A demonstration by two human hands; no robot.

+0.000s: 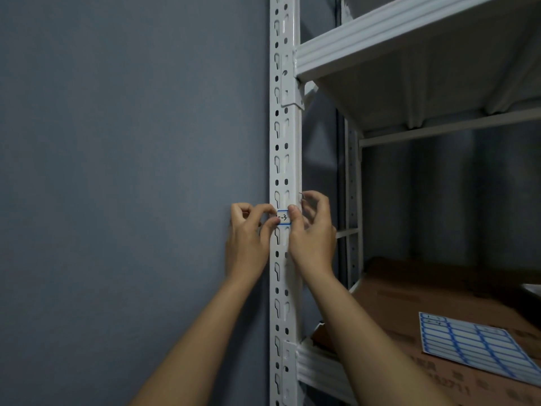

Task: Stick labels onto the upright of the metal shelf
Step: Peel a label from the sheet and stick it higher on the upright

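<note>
On the front face of the white perforated upright [285, 159] of a metal shelf, a blue-bordered label [283, 218] with handwritten marks is being pressed flat at about mid-height, the only label visible on the post. The left hand [248, 238] pinches the label's left end between curled thumb and forefinger, while the right hand [311, 230] presses its thumb on the right end, its other fingers loosely bent beside the post. A label sheet [474, 344] on the cardboard-lined shelf board [409, 303] to the right looks nearly full, suggesting much labelling remains.
</note>
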